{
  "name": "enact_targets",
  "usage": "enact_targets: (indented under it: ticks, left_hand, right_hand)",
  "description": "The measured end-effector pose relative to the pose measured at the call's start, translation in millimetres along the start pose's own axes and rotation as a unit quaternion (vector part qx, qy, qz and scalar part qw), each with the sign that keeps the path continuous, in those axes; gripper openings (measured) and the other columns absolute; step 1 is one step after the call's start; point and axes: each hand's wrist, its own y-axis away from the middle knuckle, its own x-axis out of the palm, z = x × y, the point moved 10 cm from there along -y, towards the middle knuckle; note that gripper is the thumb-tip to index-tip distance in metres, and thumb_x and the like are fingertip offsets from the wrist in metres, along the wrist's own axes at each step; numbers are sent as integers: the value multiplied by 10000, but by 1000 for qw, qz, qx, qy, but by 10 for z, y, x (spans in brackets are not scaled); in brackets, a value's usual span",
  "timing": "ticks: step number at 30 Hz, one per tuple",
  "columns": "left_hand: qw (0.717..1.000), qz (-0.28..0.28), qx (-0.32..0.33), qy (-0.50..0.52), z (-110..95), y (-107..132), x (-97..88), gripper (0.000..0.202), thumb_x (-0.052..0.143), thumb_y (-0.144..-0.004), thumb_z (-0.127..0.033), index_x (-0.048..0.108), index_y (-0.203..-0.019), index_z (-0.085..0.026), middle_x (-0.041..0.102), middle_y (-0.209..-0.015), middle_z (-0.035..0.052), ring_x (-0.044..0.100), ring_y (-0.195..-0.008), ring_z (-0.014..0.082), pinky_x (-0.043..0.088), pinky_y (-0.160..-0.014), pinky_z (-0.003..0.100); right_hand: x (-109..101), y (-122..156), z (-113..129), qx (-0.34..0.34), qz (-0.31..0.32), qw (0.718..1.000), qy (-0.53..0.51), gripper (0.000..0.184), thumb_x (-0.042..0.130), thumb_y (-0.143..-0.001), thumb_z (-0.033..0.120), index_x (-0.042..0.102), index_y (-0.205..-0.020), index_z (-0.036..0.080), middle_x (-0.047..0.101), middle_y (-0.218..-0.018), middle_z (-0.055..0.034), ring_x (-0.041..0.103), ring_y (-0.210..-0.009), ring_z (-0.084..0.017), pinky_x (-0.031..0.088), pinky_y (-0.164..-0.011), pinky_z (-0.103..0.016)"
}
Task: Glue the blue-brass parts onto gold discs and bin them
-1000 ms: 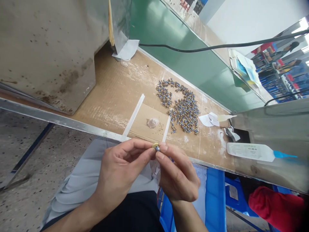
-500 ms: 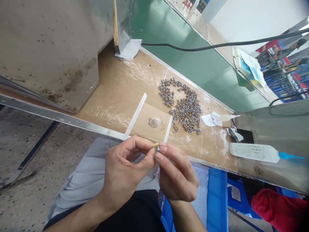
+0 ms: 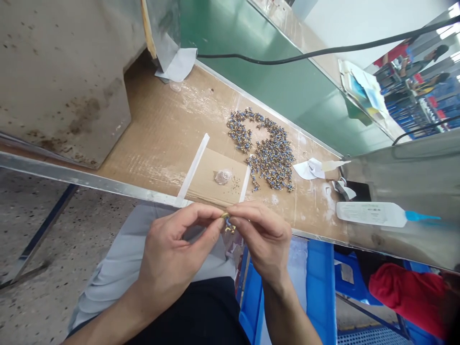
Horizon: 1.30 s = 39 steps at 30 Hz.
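Observation:
My left hand and my right hand meet fingertip to fingertip just in front of the bench's metal edge. Together they pinch one small gold and blue part between thumbs and forefingers. Beyond them, on the cardboard top, lies a heap of several like parts. A tiny clear dish sits on a smaller cardboard piece held down by two white tape strips, with small specks beside it.
A stained metal box stands at the left. A white glue bottle with a blue tip lies at the right, near paper scraps. A green conveyor belt runs behind, with a black cable over it. A blue stool is below.
My right hand has turned, its fingers now curled over the small part from above. The camera view has shifted slightly; the hands stay in the same place.

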Motion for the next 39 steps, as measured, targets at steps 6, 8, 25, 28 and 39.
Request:
enact_targets:
  ticks: [6, 8, 25, 28, 39]
  left_hand:
    - [1000, 12, 20, -17, -38, 15, 33, 187, 799, -1025, -146, 849, -1027, -326, 882, -957, -105, 822, -858, 111, 619, -845, 201]
    - [999, 14, 23, -27, -44, 14, 35, 178, 791, -1023, -145, 840, -1012, -316, 874, -939, -95, 815, -845, 121, 613, -825, 219]
    - [987, 53, -123, 94, 328, -14, 160, 58, 905, -1021, -337, 906, -1032, -280, 889, -960, 2, 837, -893, 192, 659, -840, 271]
    - [950, 98, -208, 210, 465, -21, 307, 164, 982, -960, -382, 911, -971, -233, 864, -856, 31, 808, -789, 178, 660, -778, 249]
    - [817, 226, -400, 347, 572, 304, 989, 279, 1020, -858, -324, 797, -792, -169, 716, -725, 23, 636, -615, 127, 600, -601, 218]
  right_hand:
    - [-19, 18, -58, 21, 5, 1000, -22, 299, 890, -1041, 114, 937, -1187, 370, 906, -1099, 18, 856, -1004, -190, 697, -908, -310]
    - [-15, 26, -79, 28, 5, 999, -28, 296, 892, -1039, 115, 938, -1183, 369, 905, -1104, 16, 855, -1004, -192, 696, -907, -315]
    - [-21, 51, -284, 77, 13, 995, -66, 200, 884, -1075, 204, 937, -1186, 362, 891, -1084, 3, 832, -988, -201, 664, -905, -337]
    - [-52, 91, -320, 92, 15, 993, -77, 215, 879, -1090, 245, 918, -1259, 373, 889, -1120, 0, 829, -1002, -205, 657, -920, -348]
    - [-355, 385, -362, 90, 15, 991, -101, 176, 913, -1063, 292, 916, -1239, 290, 874, -1070, -18, 812, -973, -192, 646, -902, -323]
